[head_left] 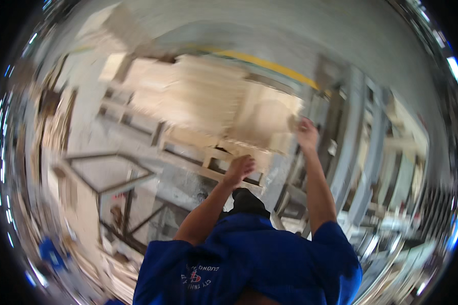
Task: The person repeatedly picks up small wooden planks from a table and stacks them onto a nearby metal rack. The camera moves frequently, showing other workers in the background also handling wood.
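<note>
The whole view is smeared by motion. A pale wooden sheet (262,119) lies on top of a stack of light wooden sheets (188,94) ahead of me. My left hand (239,169) is curled at the sheet's near edge, by the wooden frame under the stack. Higher up, my right hand (306,133) closes on the sheet's right edge. Both bare forearms reach forward out of blue short sleeves.
The stack rests on a wooden pallet frame (208,157). A metal-framed stand (107,173) is on the left, and grey metal racking (364,147) on the right. A yellow line (269,63) crosses the grey floor beyond. Small wood pieces (119,277) are piled lower left.
</note>
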`<control>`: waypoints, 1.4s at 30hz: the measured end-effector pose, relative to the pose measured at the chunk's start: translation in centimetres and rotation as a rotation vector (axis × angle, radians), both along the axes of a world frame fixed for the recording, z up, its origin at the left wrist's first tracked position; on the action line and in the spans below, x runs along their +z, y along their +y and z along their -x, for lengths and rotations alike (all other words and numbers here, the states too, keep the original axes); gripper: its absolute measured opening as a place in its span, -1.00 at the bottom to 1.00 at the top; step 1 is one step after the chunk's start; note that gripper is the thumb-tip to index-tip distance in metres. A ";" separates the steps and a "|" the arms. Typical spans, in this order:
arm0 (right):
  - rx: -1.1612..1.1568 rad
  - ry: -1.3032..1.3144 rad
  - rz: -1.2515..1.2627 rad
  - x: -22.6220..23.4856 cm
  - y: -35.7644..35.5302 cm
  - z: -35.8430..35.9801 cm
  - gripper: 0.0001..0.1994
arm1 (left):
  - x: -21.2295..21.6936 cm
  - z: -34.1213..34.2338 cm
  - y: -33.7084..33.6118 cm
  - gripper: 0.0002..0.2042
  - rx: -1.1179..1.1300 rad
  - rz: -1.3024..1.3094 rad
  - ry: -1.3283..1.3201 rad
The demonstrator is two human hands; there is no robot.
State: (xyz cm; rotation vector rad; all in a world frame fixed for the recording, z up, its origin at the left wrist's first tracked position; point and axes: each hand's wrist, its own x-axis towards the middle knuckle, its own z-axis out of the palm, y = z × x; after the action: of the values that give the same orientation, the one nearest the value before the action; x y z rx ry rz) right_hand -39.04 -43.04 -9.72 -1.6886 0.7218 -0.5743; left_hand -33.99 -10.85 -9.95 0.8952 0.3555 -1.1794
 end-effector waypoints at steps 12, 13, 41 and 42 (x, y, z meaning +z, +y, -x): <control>1.270 0.354 -0.171 9.2 32.0 -2.7 -0.78 | 7.5 13.2 32.8 -0.70 0.623 -1.116 -0.701; 1.424 0.418 -0.118 9.1 35.3 -2.9 -0.75 | 8.2 15.1 34.7 -0.70 0.775 -1.197 -0.685; 1.919 1.047 -0.240 14.3 102.7 19.9 -0.63 | 12.5 40.9 68.9 -0.53 0.669 -2.046 -0.317; 1.882 1.066 -0.246 14.0 102.7 19.8 -0.66 | 13.2 41.1 68.7 -0.54 0.677 -2.034 -0.349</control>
State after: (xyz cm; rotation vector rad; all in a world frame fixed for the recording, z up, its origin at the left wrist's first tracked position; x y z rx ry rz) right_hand -58.89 59.67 4.25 -1.5712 -0.3456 1.6952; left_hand -75.14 57.86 3.23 2.3288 1.4959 0.4023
